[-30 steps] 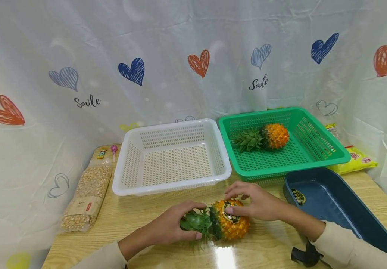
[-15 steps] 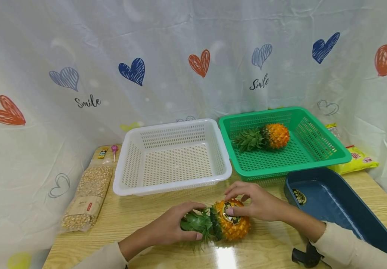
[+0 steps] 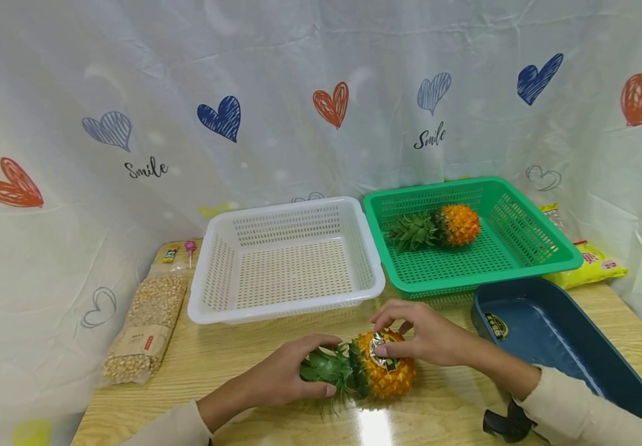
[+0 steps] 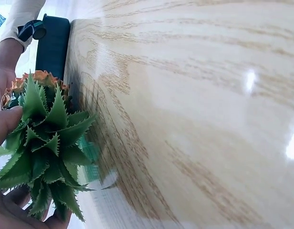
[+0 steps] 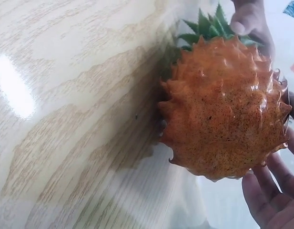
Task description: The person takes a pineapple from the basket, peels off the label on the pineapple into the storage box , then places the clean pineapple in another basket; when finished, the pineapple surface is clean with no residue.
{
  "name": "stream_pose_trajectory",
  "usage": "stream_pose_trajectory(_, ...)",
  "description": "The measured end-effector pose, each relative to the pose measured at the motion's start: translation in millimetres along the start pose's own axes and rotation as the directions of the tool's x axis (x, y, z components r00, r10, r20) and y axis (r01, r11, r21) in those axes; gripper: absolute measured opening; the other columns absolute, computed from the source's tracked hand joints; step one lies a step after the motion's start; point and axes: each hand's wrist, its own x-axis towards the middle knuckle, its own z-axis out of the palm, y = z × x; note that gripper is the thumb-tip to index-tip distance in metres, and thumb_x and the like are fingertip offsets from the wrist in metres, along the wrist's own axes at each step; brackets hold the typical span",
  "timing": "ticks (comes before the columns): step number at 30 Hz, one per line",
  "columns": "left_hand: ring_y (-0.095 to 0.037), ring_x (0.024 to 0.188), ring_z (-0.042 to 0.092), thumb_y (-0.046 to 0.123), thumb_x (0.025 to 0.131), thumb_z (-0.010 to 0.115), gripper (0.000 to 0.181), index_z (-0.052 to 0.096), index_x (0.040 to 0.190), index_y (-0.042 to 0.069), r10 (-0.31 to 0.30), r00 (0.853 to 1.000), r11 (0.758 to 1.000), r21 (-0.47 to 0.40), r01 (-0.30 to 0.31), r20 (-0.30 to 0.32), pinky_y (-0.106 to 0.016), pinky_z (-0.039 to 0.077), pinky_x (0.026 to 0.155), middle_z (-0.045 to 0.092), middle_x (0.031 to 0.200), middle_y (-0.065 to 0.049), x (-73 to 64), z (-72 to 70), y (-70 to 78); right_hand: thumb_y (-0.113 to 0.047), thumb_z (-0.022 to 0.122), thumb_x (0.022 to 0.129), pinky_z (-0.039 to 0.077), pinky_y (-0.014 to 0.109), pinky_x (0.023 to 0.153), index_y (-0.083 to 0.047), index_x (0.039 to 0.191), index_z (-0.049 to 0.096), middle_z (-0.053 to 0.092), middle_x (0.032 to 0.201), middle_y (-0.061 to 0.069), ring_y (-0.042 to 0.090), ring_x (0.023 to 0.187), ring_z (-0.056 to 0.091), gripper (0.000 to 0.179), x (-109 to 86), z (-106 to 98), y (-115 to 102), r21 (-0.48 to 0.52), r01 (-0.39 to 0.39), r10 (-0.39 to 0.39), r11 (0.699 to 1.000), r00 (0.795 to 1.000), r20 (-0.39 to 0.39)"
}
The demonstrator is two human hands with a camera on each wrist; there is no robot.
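Note:
An orange pineapple (image 3: 392, 379) with a green leafy crown (image 3: 325, 368) lies on its side on the wooden table, near the front. Round the crown curl the thumb and fingers of my left hand (image 3: 290, 375); in the left wrist view the spiny leaves (image 4: 46, 138) fill the space between them. My right hand (image 3: 429, 337) holds the fruit's body from above, its thumb on a black and gold label (image 3: 383, 353) and its other fingers at the far side. From the right wrist view the spiky base (image 5: 223, 109) faces the camera, with fingers (image 5: 275, 186) beside it.
Behind the hands stand a white basket (image 3: 284, 306) and a green basket (image 3: 488, 279) with another pineapple (image 3: 459, 225) in it. A dark blue tray (image 3: 543, 334) is at the right, by a yellow packet (image 3: 590, 266). A kernel bag (image 3: 145, 316), a lollipop (image 3: 189, 246) and a small sachet (image 3: 170, 254) lie left.
Both hands and the pineapple stay almost in place. The upper part of the label now shows a brighter, crinkled glint under the right thumb and fingers.

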Motion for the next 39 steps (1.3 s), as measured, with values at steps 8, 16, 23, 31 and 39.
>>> stream_pose_trajectory(8,-0.006,0.107,0.06,0.046,0.091,0.073,0.07,0.046,0.149,0.017,-0.009,1.0,1.0,0.003,0.009,0.0,-0.024,0.053,0.083,0.055,0.142,-0.001,0.7,-0.2,0.1,-0.035,0.075,0.092,0.055,0.03,0.077,-0.019,0.111,0.069,0.065,0.121,-0.001,0.01,0.101,0.061,0.025,1.7,-1.5,-1.7,0.003,-0.003,0.003,1.0,1.0,-0.002)
stream_pose_trajectory(16,-0.005,0.105,0.061,0.047,0.091,0.072,0.071,0.045,0.149,0.018,-0.031,0.999,0.999,-0.015,0.032,0.011,-0.025,0.053,0.082,0.055,0.142,-0.001,0.9,-0.9,-0.5,-0.03,0.076,0.091,0.056,0.029,0.07,-0.022,0.106,0.067,0.065,0.114,0.0,0.009,0.092,0.059,0.019,2.4,-5.4,-5.8,0.039,0.041,-0.04,0.998,0.999,-0.003)
stream_pose_trajectory(23,-0.004,0.102,0.062,0.046,0.091,0.073,0.071,0.045,0.149,0.018,-0.034,0.999,0.999,-0.042,0.035,0.019,-0.025,0.054,0.081,0.055,0.142,-0.002,0.8,-0.2,-2.4,-0.026,0.075,0.092,0.056,0.028,0.068,-0.023,0.102,0.066,0.065,0.104,-0.005,0.007,0.089,0.059,0.013,3.0,-7.3,-7.0,0.043,0.077,-0.078,0.996,0.997,0.016)
stream_pose_trajectory(31,-0.003,0.099,0.063,0.045,0.091,0.073,0.07,0.045,0.149,0.017,-0.031,0.999,0.998,-0.053,0.032,0.021,-0.024,0.054,0.08,0.056,0.14,-0.003,0.8,0.4,-3.1,-0.025,0.073,0.094,0.056,0.03,0.065,-0.021,0.103,0.066,0.066,0.095,-0.005,0.003,0.074,0.059,0.012,4.0,-10.6,-8.8,0.051,0.085,-0.088,0.995,0.994,0.068)
stream_pose_trajectory(39,-0.003,0.1,0.063,0.046,0.092,0.072,0.07,0.045,0.149,0.017,-0.036,0.999,0.998,-0.054,0.037,0.022,-0.024,0.054,0.08,0.056,0.14,-0.003,0.6,0.4,-3.5,-0.024,0.072,0.095,0.056,0.029,0.062,-0.02,0.102,0.066,0.065,0.091,-0.005,0.002,0.072,0.059,0.01,3.9,-11.3,-10.6,0.07,0.086,-0.092,0.994,0.992,0.084)
